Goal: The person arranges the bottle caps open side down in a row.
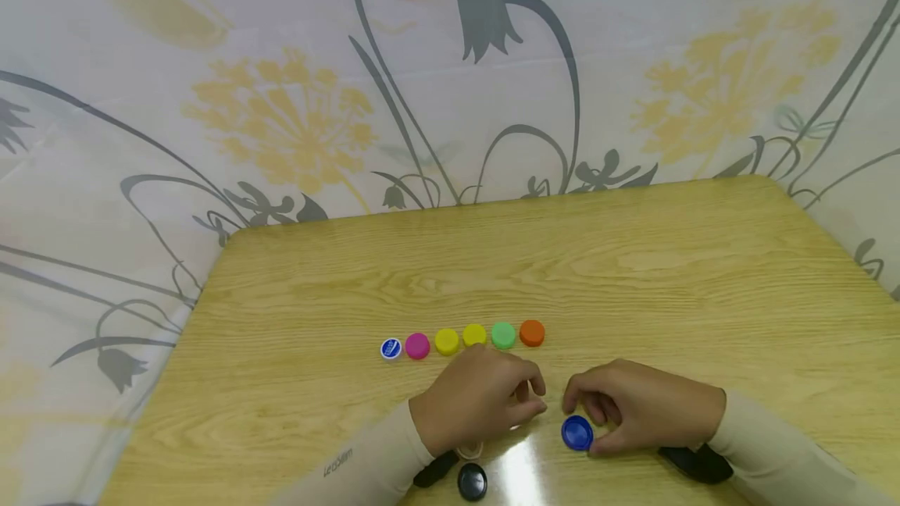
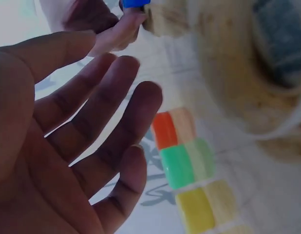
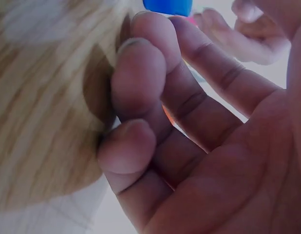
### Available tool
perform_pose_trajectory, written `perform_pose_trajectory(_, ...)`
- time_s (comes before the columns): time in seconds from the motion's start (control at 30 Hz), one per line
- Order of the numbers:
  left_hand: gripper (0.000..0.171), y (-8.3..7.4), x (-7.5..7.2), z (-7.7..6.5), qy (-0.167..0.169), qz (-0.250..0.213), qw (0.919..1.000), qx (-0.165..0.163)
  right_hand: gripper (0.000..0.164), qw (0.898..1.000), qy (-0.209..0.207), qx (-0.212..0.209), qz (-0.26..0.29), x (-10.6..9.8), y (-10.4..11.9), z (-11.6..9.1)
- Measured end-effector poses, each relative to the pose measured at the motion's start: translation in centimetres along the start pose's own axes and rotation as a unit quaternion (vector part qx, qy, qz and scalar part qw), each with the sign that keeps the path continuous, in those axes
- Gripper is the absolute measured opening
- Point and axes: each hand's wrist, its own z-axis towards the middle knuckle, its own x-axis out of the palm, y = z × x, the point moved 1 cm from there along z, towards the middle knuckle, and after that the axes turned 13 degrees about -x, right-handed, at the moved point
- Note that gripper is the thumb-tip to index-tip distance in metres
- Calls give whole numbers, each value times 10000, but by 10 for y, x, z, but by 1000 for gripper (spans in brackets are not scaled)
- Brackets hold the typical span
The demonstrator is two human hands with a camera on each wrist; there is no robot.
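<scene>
Between the thumb and index finger of my right hand (image 1: 643,404) is a blue bottle cap (image 1: 577,432), pinched at its edge near the tabletop. The cap shows only partly at the top of the right wrist view. My left hand (image 1: 488,397) hovers to the left of it, fingers loosely bent and holding nothing. Beyond the left hand runs a row of bottle caps: a white-and-blue one (image 1: 391,348), a magenta one (image 1: 418,346), two yellow ones (image 1: 446,342), a green one (image 1: 503,335) and an orange one (image 1: 532,333). The left hand slightly overlaps the second yellow cap.
A wood-grain table (image 1: 295,295) extends under both hands, with a floral-print cloth (image 1: 422,100) behind it. A black round piece (image 1: 472,482) is below the left wrist, next to a pale ring (image 1: 469,450). Glare brightens the table's near part.
</scene>
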Motion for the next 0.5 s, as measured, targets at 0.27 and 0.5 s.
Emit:
perform_pose_trajectory(0.27,14,2,8,-2,221,40,9997,-66,21,9997,-167,49,-161,1,1,3)
perform_pose_trajectory(0.5,15,3,13,-3,181,-43,9998,-19,16,9993,-330,45,-165,3,2,6)
